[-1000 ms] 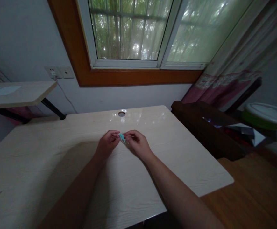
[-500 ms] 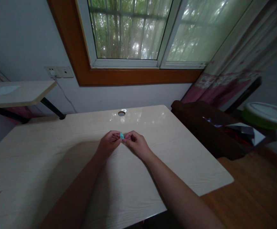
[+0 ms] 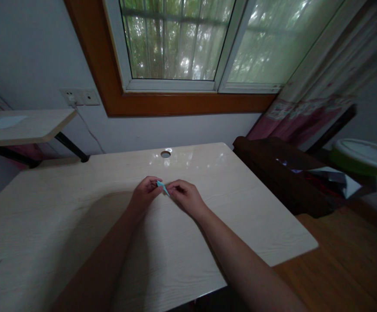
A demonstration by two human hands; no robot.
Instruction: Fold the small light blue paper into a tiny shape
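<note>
A small turquoise folded piece (image 3: 162, 186), which looks like paper, is held between my two hands above the pale wooden table (image 3: 247, 216). My left hand (image 3: 144, 193) pinches its upper left end between thumb and fingers. On the other side, my right hand (image 3: 185, 194) has its thumb and fingertips closed at the lower right part of the piece. The piece slants down to the right and shows a thin, pointed outline. My fingers cover parts of it, so its full shape is hidden.
A round cable hole (image 3: 165, 154) lies near the table's back edge. At the left stands a raised shelf (image 3: 29, 130) on black legs. Beyond the table's right side are dark wooden furniture (image 3: 266, 169) and a green tub with a whitish lid (image 3: 365, 154).
My left hand has shifted slightly left and up. The turquoise piece has turned and now shows as a longer, slanting strip between my hands.
</note>
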